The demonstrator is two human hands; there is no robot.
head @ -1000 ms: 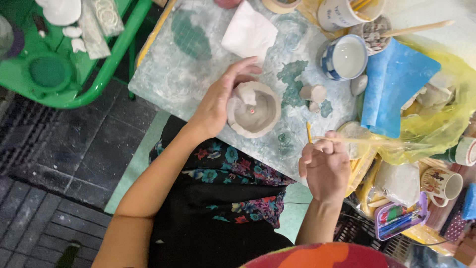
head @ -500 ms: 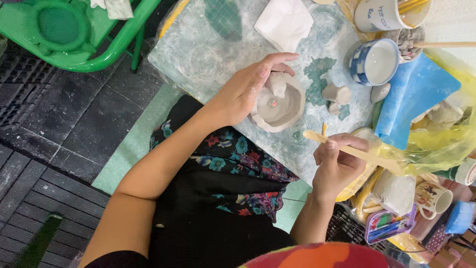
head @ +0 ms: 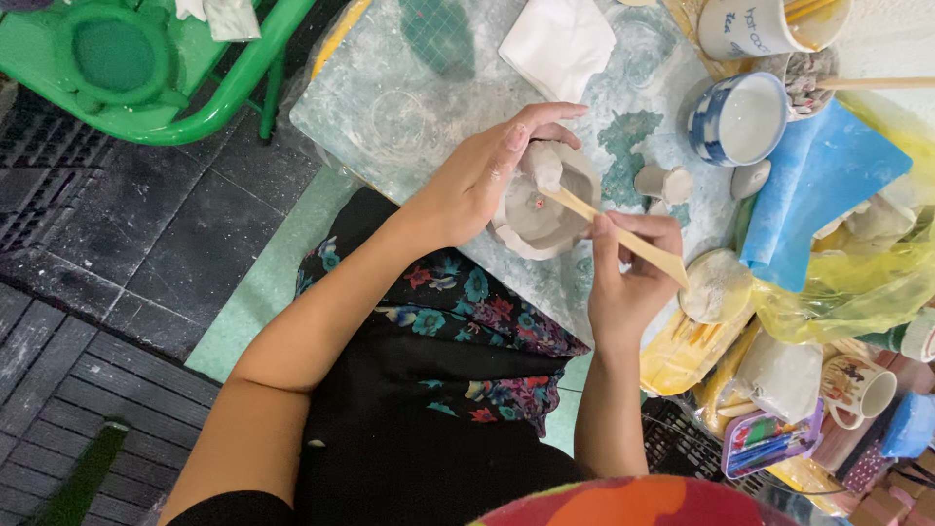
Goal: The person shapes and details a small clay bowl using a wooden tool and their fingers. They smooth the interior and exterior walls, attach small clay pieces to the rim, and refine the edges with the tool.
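Right hand [head: 628, 282], lower centre: pinches wooden tool [head: 623, 237], tip inside clay bowl [head: 545, 205]. Left hand [head: 487, 175] cups bowl rim, frame centre, on counter [head: 409, 107]. Step looks like smoothing inner wall; light, steady strokes needed. Clay scraps [head: 662, 182] just right, blue-white cup [head: 737, 119] upper right, green stool [head: 146, 68] upper left. Nothing blocking.

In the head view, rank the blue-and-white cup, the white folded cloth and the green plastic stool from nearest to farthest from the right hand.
From the right hand:
1. Blue-and-white cup, on the table up and to the right.
2. White folded cloth, at the table's top edge.
3. Green plastic stool, far left, off the table.
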